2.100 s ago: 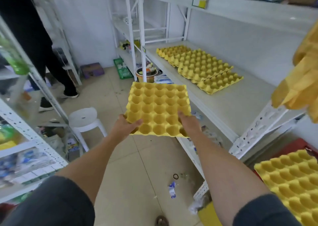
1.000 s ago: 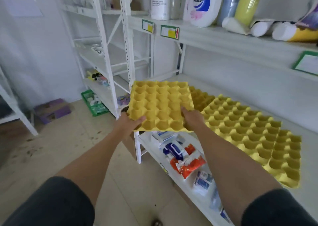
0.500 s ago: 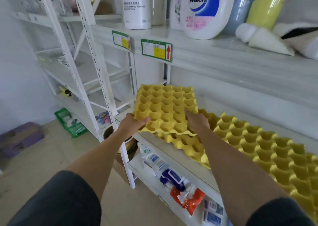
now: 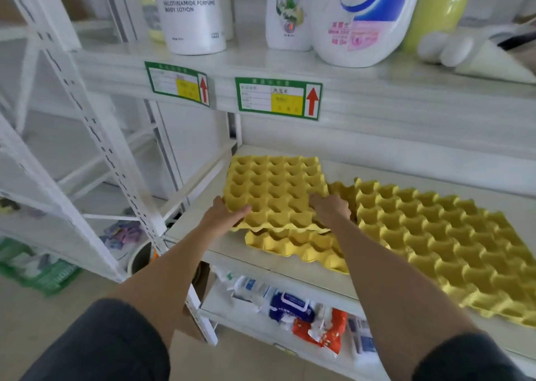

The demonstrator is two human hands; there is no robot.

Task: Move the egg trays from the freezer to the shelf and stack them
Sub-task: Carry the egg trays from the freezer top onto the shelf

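Egg tray (image 4: 275,192) gripped at its near edge by left hand (image 4: 222,219) and right hand (image 4: 330,208), over another tray (image 4: 293,245) on the shelf (image 4: 261,261).

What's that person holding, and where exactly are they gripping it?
A yellow egg tray, held by its near edge: left hand at the near-left corner, right hand at the near-right, above another tray on the shelf.

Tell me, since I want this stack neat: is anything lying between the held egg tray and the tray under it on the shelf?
Nothing visible. The held egg tray, gripped by the left hand and right hand, hovers just above the lower tray; the gap at their front edges looks bare.
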